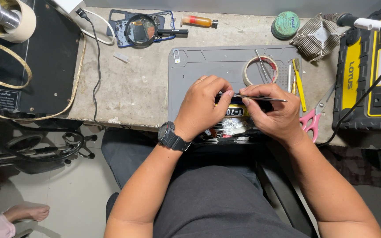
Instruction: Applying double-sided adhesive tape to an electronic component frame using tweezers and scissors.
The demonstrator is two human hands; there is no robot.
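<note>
My left hand (201, 105) and my right hand (272, 112) meet over the front edge of a grey work mat (208, 61). The right hand grips thin metal tweezers (265, 99) that lie level and point left toward the left fingertips. Under both hands sits a small dark object with a yellow label (234, 112); the left hand presses on it, and most of it is hidden. A black watch (170, 135) is on my left wrist, a ring on one left finger.
On the mat lie a tape roll (261, 69), more tweezers and a yellow-handled brush (300, 83). Pink scissors (311, 117) lie right. Behind are a magnifier on a blue phone frame (141, 30), a small bottle (198, 20), a green tin (285, 24), a heat sink (318, 37) and a yellow-black power unit (369, 70).
</note>
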